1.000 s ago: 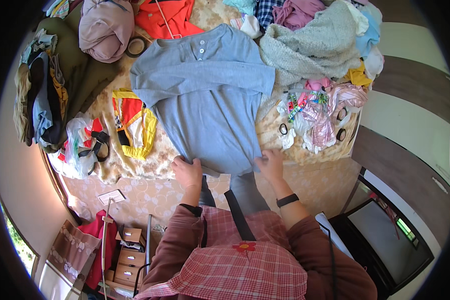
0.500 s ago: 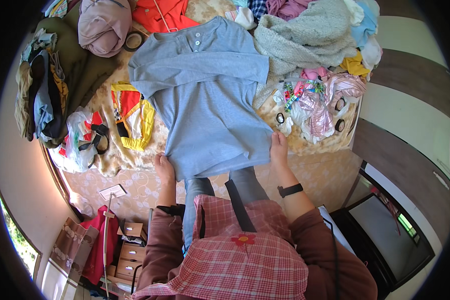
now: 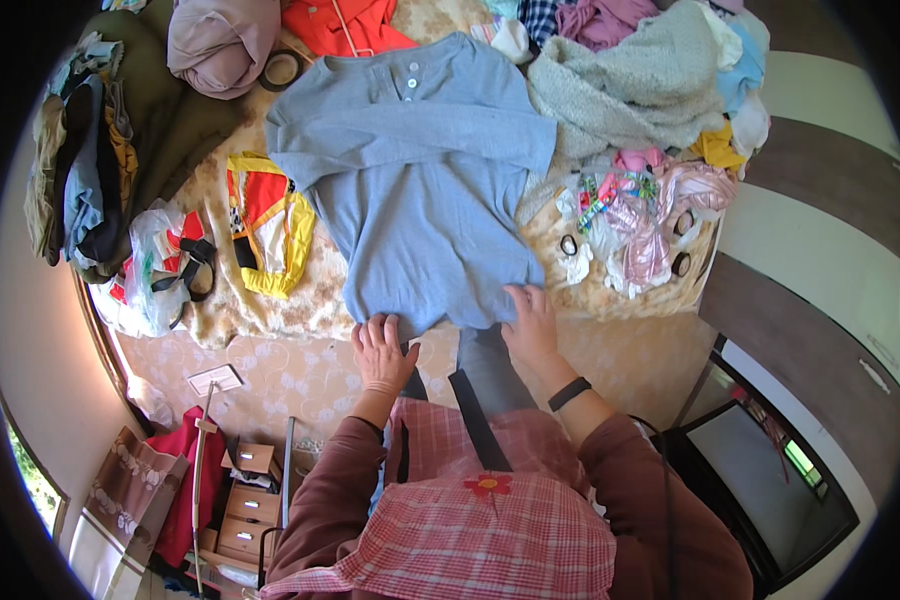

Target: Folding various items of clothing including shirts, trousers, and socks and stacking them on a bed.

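Note:
A blue-grey long-sleeved shirt [image 3: 425,220] lies face up on the bed, its buttoned neck away from me and its sleeves folded across the chest. My left hand [image 3: 381,357] rests on the left end of the bottom hem, fingers spread and back of the hand up. At the hem's right end is my right hand [image 3: 532,328], its fingers stretched onto the fabric and its thumb apart. The hem hangs slightly over the near bed edge, in front of my legs.
Left of the shirt are a yellow-and-red garment [image 3: 270,225], a clear plastic bag [image 3: 153,262] and dark clothes [image 3: 95,170]. On the right lie a grey knitted blanket [image 3: 625,90] and shiny pink fabric [image 3: 642,240] among small accessories. Behind the shirt is a red garment [image 3: 345,25].
Both hands have moved inward along the hem, and their grip has loosened into outstretched fingers. The hem, earlier pulled wide and taut, now lies narrower and slacker.

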`<state>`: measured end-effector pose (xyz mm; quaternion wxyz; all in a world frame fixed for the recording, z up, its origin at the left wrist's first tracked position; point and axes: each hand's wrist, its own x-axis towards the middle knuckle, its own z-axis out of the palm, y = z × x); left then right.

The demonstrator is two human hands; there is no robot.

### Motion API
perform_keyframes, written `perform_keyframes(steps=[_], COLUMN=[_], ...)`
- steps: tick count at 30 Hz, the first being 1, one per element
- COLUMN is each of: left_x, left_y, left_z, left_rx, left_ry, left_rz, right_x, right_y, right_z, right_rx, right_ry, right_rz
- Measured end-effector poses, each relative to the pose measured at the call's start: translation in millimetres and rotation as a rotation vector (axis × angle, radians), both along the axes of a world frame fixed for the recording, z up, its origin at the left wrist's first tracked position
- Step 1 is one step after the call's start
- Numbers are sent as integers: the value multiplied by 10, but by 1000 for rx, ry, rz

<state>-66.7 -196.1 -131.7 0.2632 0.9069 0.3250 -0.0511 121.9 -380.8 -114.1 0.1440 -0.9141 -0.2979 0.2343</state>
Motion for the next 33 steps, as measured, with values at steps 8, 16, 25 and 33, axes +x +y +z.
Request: perform_keyframes(steps=[8, 16, 25, 33], left_x=[-108, -452, -422, -793], left_y=[210, 470, 436, 514], left_z=[-225, -246, -221, -210], left_rx=[-76, -127, -76, -150], left_ry=[22, -69, -46, -60], left_rz=[-58, 101, 199, 310], right_x=[206, 344, 394, 283], right_y=[-180, -232, -308, -510], right_z=[-156, -17, -135, -219], right_rx=[97, 198, 65, -35], right_ry=[80, 18, -122, 9], right_rz=[53, -153, -83, -379])
